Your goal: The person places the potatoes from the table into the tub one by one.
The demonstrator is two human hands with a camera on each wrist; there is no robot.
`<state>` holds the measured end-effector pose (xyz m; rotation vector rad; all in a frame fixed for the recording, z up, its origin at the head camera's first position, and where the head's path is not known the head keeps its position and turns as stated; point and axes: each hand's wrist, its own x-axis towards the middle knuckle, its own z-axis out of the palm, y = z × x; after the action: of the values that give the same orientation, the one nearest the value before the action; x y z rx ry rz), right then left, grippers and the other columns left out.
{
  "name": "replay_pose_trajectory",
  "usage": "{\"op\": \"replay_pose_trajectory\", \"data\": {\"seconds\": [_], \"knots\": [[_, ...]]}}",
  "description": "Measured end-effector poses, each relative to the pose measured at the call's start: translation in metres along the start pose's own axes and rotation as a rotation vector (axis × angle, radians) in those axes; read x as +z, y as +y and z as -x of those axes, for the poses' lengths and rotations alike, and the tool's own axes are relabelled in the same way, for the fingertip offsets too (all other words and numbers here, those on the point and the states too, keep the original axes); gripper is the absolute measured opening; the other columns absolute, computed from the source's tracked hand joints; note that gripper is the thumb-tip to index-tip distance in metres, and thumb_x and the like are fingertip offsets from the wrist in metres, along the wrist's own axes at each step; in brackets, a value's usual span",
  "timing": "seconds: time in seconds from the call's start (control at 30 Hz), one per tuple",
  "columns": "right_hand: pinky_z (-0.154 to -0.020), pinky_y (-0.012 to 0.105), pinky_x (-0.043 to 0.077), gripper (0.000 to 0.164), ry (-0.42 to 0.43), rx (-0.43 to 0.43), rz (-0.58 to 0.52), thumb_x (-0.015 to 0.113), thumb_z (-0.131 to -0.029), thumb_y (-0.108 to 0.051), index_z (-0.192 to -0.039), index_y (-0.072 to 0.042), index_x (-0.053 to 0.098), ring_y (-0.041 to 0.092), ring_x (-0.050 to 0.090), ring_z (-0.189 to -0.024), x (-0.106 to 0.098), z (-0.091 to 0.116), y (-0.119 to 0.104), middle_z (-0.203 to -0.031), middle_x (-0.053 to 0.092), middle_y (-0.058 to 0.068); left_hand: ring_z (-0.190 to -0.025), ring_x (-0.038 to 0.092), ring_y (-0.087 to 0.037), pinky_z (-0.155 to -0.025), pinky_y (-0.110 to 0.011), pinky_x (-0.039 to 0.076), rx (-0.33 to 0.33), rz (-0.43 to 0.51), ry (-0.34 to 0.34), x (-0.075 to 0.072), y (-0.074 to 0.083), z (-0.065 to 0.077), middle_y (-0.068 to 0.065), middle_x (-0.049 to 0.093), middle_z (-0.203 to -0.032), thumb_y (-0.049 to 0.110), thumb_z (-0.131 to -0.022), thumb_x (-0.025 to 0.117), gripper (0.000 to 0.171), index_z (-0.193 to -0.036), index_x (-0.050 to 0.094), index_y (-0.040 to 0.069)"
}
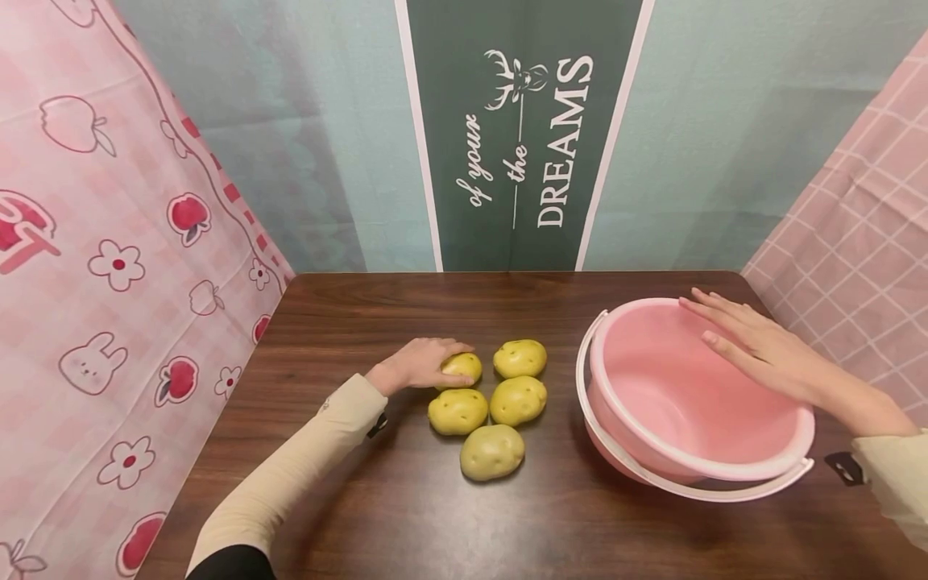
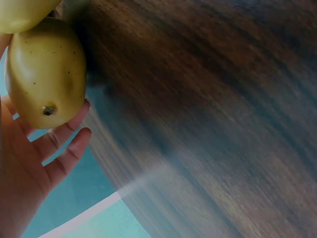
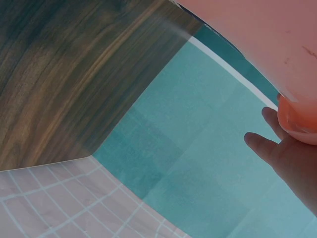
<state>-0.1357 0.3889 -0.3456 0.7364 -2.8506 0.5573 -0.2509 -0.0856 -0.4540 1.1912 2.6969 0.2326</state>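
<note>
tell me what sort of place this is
Probably a small indoor corner screened off with cloth, perhaps a staged one: a brown table stands between an apple-print cloth, a lettered green and teal cloth and a pink grid cloth.

Seemingly a cloth-walled booth: fruit-print cloth [image 1: 138, 322] left, lettered cloth [image 1: 500, 201] far and checked cloth [image 1: 855, 258] right, around a table [image 1: 362, 524].

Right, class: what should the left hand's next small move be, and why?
Probably lift its potato straight up: the left hand already has thumb and fingers around it, another potato lies close on the near side, and the right hand rests on the bucket.
</note>
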Motion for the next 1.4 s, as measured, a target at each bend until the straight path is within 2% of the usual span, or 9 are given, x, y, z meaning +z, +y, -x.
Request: {"op": "replay_pose_trajectory", "data": {"seconds": [0.27, 0.5, 0.73, 0.9, 1.17, 1.4], "knots": [[-0.109, 0.014, -0.003, 0.055, -0.004, 0.005, 0.0, 0.052, -0.093, -0.015, -0.144, -0.022, 0.033, -0.009, 0.006, -0.135, 0.0, -0.001, 0.0, -0.152, 0.025, 0.003, -0.102, 0.057, -0.015, -0.085, -0.035, 0.047, 0.012, 0.029, 0.029, 0.002, 0.001, -0.002, 0.0, 0.056, -0.122, 0.07, -0.083, 0.043, 0.065, -0.129, 0.052, 0.025], [-0.11, 0.016, -0.003, 0.054, -0.003, 0.004, -0.002, 0.051, -0.094, -0.015, -0.144, -0.022, 0.034, -0.008, 0.006, -0.136, -0.001, -0.001, -0.001, -0.152, 0.024, 0.003, -0.086, 0.054, -0.009, -0.074, -0.029, 0.046, 0.034, 0.038, 0.049, 0.003, 0.001, -0.004, 0.005, 0.056, -0.109, 0.068, -0.084, 0.045, 0.06, -0.124, 0.053, 0.024], [-0.107, 0.01, 0.0, 0.055, 0.003, -0.003, 0.014, 0.053, -0.093, -0.016, -0.144, -0.022, 0.034, -0.009, 0.007, -0.135, 0.0, -0.002, -0.001, -0.152, 0.025, 0.002, -0.09, 0.055, -0.011, -0.077, -0.032, 0.047, 0.03, 0.043, 0.042, 0.003, 0.001, -0.005, 0.003, 0.055, -0.111, 0.067, -0.084, 0.045, 0.061, -0.125, 0.053, 0.022], [-0.105, 0.009, 0.0, 0.054, 0.006, -0.004, 0.015, 0.052, -0.093, -0.016, -0.144, -0.022, 0.035, -0.01, 0.008, -0.135, -0.001, -0.002, 0.0, -0.151, 0.026, 0.002, -0.087, 0.053, -0.01, -0.074, -0.03, 0.046, 0.035, 0.051, 0.048, 0.001, 0.002, -0.006, 0.005, 0.053, -0.11, 0.066, -0.085, 0.044, 0.059, -0.125, 0.051, 0.023], [-0.106, 0.01, 0.0, 0.054, 0.006, -0.001, 0.014, 0.052, -0.093, -0.016, -0.144, -0.022, 0.035, -0.01, 0.008, -0.135, -0.002, -0.002, 0.001, -0.151, 0.026, 0.002, -0.092, 0.053, -0.008, -0.078, -0.03, 0.046, 0.069, 0.07, 0.064, -0.009, 0.015, -0.009, 0.006, 0.052, -0.11, 0.065, -0.086, 0.044, 0.057, -0.125, 0.051, 0.024], [-0.105, 0.009, 0.0, 0.054, 0.001, 0.004, 0.011, 0.052, -0.094, -0.016, -0.144, -0.023, 0.034, -0.011, 0.007, -0.134, -0.002, -0.002, 0.0, -0.151, 0.026, 0.002, -0.094, 0.051, -0.009, -0.077, -0.03, 0.045, 0.075, 0.031, 0.067, -0.013, 0.024, -0.012, 0.007, 0.051, -0.11, 0.065, -0.086, 0.045, 0.057, -0.127, 0.049, 0.025]]}}
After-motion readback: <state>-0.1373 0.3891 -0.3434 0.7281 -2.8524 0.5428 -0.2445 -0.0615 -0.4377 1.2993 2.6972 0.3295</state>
